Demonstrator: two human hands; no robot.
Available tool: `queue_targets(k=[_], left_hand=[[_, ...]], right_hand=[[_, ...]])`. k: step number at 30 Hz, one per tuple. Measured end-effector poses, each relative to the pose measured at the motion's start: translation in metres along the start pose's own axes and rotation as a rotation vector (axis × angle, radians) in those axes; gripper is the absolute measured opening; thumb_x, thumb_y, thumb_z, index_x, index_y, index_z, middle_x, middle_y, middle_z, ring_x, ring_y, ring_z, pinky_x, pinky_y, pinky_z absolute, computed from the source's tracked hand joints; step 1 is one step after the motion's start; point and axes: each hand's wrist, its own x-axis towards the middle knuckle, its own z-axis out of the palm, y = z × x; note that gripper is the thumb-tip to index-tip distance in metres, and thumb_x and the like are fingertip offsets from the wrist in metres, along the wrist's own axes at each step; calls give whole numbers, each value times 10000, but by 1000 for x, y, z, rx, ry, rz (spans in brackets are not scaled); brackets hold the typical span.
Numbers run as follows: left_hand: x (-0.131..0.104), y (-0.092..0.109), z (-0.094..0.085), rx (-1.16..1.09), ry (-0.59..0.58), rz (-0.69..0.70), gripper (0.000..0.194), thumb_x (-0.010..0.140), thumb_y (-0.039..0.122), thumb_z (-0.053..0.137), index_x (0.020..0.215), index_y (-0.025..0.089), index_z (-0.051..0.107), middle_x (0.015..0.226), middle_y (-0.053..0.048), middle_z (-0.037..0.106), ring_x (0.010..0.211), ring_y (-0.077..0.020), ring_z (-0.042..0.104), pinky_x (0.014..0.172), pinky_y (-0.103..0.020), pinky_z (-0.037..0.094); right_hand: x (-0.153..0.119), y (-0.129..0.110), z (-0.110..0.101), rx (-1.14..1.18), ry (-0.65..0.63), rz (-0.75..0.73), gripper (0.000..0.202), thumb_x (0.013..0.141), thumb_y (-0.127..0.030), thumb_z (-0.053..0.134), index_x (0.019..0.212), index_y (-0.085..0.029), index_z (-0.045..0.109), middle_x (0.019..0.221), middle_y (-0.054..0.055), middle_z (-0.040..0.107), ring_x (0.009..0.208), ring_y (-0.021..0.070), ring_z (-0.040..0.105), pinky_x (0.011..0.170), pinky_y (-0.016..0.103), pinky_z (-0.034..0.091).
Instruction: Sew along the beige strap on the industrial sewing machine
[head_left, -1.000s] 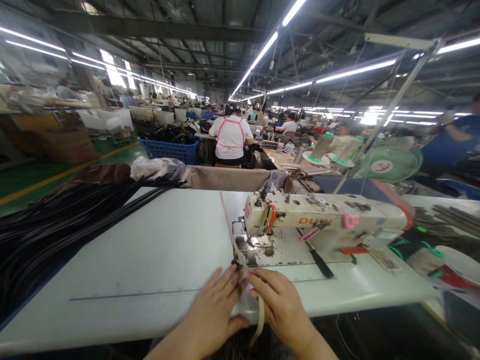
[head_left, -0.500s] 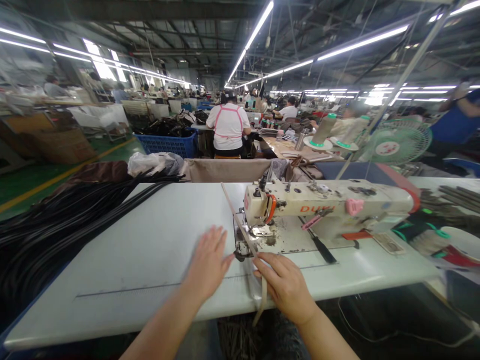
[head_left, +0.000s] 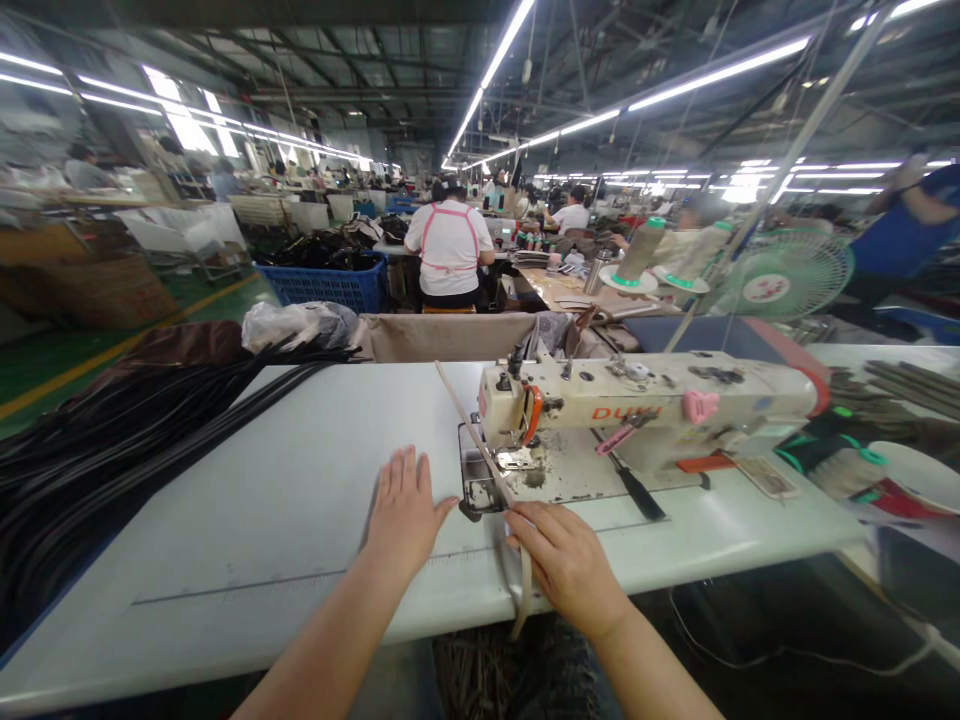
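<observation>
Black straps (head_left: 97,450) lay heaped along the left of the white counter (head_left: 300,480). Over it the left hand (head_left: 405,510), palm down with fingers extended, grasped nothing. A narrow beige strip (head_left: 490,462) slanted from the far edge to the right hand (head_left: 559,555), which pinched it. Rightward stood the sewing machine (head_left: 645,400), a black-handled tool (head_left: 637,490) lying beside it.

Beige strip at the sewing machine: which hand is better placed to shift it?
Probably the right hand: it holds the beige strip near the sewing machine, while the left hand is open over the white tabletop, apart from the strip.
</observation>
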Motion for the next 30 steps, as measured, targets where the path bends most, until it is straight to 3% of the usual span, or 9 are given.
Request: queue_targets(k=[3,5,7,11,18,25,30], left_hand=[[2,13,-1,-63,32,172,753,1006,498,555,1583,38,408,1712,-206,295,1602,-378,279,1303,-542,283],[4,20,0,-142,2,342,747,1020,504,526,1621,97,353,1726,-151,288,1616,-320,259,1317,-520,270],[7,24,3,-192,-42,421,755,1020,537,512,1633,132,335,1723,-135,304,1612,-294,277,1316,-507,278],[12,24,5,-196,-110,368,768,1022,557,506,1616,93,361,1705,-160,338,1589,-314,332,1304,-516,310],[15,24,-3,-201,-62,342,579,1067,393,460,1557,87,466,1640,-156,472,1521,-304,454,1306,-537,308],[12,24,1,-210,-9,364,530,1059,409,488,1573,280,475,1664,-91,456,1518,-328,448,1276,-580,326],[14,29,2,-229,-34,358,500,1072,447,436,1555,329,493,1655,-58,476,1542,-342,402,1272,-645,290]], right_hand=[[1,0,5,-7,-12,-9,262,1075,-245,560,1285,-203,711,1212,130,766,1068,257,723,908,422,613],[1,0,8,-5,-30,-18,261,1074,-248,560,1279,-192,712,1213,133,766,1063,260,724,920,432,613],[0,2,10,10,-57,-16,267,1068,-253,567,1283,-193,713,1234,137,760,1090,262,722,952,441,610],[-1,10,19,43,-129,9,289,1048,-275,601,1304,-201,713,1334,137,724,1272,281,662,1050,468,581],[1,23,36,46,-146,93,346,1043,-233,586,1373,-201,684,1396,141,694,1365,295,606,1101,509,556],[3,22,41,42,-139,117,339,1047,-235,590,1368,-173,679,1409,143,685,1379,301,591,1103,514,554],[2,21,41,21,-155,125,358,1061,-257,577,1393,-151,657,1440,144,665,1382,309,583,1125,507,533]])
